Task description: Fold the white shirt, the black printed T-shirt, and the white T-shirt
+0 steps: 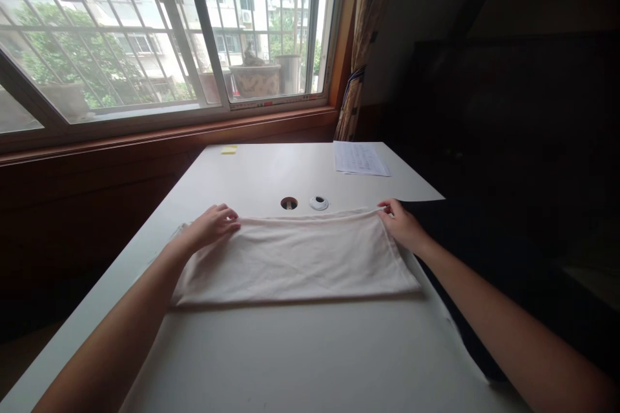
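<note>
A folded piece of white cloth lies across the white table, wide from left to right, with soft creases over its surface. At its far left corner my left hand is closed, fingertips pinching the edge. My right hand grips the far right corner between thumb and fingers. Some crumpled fabric shows beyond my left wrist, partly hidden by the arm. The near edge of the cloth runs almost straight. Whether the cloth is a garment, I cannot tell.
The white table has a round cable hole and a round white cover beyond the cloth. Printed papers and yellow sticky notes lie at the far end. Something black adjoins the right side. A barred window stands behind.
</note>
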Tool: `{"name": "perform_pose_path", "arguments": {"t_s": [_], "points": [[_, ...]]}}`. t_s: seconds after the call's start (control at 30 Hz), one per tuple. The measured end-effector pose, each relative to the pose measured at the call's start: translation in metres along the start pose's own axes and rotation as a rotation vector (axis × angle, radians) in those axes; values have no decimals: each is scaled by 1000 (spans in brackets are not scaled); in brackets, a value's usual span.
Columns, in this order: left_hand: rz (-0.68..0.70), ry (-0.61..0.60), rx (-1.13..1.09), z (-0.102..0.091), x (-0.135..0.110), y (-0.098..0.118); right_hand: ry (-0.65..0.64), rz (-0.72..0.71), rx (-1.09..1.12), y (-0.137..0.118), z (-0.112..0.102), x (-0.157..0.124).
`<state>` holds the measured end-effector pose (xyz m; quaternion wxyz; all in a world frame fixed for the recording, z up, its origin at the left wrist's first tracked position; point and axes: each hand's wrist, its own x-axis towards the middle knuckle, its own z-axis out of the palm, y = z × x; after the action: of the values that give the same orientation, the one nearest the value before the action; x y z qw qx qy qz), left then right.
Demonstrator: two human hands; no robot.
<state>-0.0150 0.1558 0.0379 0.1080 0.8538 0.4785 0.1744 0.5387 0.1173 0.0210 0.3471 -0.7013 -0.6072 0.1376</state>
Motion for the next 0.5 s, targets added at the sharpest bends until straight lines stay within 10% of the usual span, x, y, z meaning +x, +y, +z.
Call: {"name": "perform_pose_path", "arguments": {"t_s": [0.5], "points": [[-203,22,6,6,-4,2,-62,96,-5,-7,3,19]]}}
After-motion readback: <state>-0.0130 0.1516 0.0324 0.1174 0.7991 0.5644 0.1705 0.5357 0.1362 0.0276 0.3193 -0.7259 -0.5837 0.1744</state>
